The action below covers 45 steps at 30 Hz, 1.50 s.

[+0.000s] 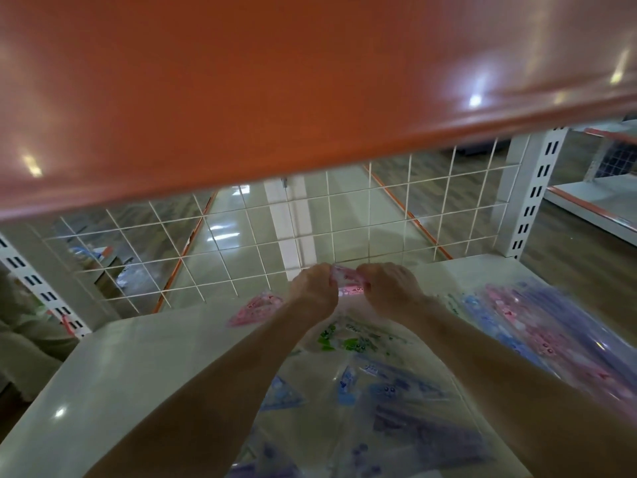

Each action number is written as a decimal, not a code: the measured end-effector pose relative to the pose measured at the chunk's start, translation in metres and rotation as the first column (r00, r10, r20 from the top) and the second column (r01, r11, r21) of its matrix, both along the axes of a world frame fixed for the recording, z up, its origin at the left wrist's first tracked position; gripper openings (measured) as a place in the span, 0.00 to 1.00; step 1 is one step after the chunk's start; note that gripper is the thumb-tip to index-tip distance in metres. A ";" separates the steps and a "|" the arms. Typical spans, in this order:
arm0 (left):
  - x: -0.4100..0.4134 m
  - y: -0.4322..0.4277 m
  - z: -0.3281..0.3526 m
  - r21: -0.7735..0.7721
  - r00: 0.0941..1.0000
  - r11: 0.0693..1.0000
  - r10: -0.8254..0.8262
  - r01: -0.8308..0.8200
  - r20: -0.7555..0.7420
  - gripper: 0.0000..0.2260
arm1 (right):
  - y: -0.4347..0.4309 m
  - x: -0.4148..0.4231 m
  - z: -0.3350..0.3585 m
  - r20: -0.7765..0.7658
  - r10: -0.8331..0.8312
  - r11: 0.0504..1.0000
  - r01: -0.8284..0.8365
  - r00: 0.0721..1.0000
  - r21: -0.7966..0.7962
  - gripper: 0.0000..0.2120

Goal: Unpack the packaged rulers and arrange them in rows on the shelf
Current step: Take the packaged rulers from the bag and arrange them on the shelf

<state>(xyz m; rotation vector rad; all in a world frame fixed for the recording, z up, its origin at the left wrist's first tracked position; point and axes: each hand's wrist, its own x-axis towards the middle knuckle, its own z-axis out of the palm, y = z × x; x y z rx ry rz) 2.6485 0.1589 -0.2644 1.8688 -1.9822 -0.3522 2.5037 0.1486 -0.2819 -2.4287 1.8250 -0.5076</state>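
Both hands meet over the back of the white shelf (pixel 131 367). My left hand (pixel 315 288) and my right hand (pixel 387 284) each pinch one end of a pink ruler pack (pixel 348 282) in clear wrap. A pink triangular ruler (pixel 253 310) lies on the shelf just left of my left wrist. Green rulers (pixel 348 339) and blue and purple rulers (pixel 413 405) in clear plastic lie under my forearms. A pile of pink and blue packaged rulers (pixel 551 326) lies at the right. The picture is blurred.
An orange upper shelf (pixel 275 81) hangs close overhead. A white wire grid (pixel 241 236) closes the shelf's back. White slotted uprights (pixel 531 201) stand at both sides. Behind the grid lies a shiny floor. Another shelf unit (pixel 593 208) stands at the far right.
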 end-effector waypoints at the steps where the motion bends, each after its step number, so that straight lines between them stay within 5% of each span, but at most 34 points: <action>1: 0.000 0.001 0.000 -0.013 1.000 1.000 0.003 -0.003 -0.025 0.10 | -0.001 0.000 0.001 -0.012 0.004 1.000 -0.004 1.000 -0.002 0.14; 23: 0.015 -0.004 0.000 -0.143 0.994 0.985 -0.101 0.093 -0.050 0.07 | -0.002 0.004 0.003 -0.076 -0.014 0.989 0.003 0.997 -0.150 0.13; 28: 0.020 -0.009 -0.004 -0.005 0.995 0.995 -0.097 0.097 0.018 0.09 | -0.005 0.002 0.001 -0.017 0.038 0.999 -0.038 0.999 -0.023 0.10; 33: 0.032 -0.020 0.013 0.139 0.950 0.990 0.008 0.038 -0.313 0.10 | -0.019 -0.030 0.022 0.266 0.064 0.982 -0.108 0.962 0.157 0.10; 38: 0.036 -0.022 0.024 0.311 0.890 0.950 0.125 0.020 -0.438 0.04 | -0.012 -0.035 0.027 0.158 0.064 0.982 -0.091 0.985 0.165 0.12; 45: 0.036 -0.028 0.031 0.392 0.906 0.920 0.168 -0.003 -0.388 0.05 | -0.004 -0.030 0.031 0.012 0.054 0.980 -0.055 0.998 0.191 0.16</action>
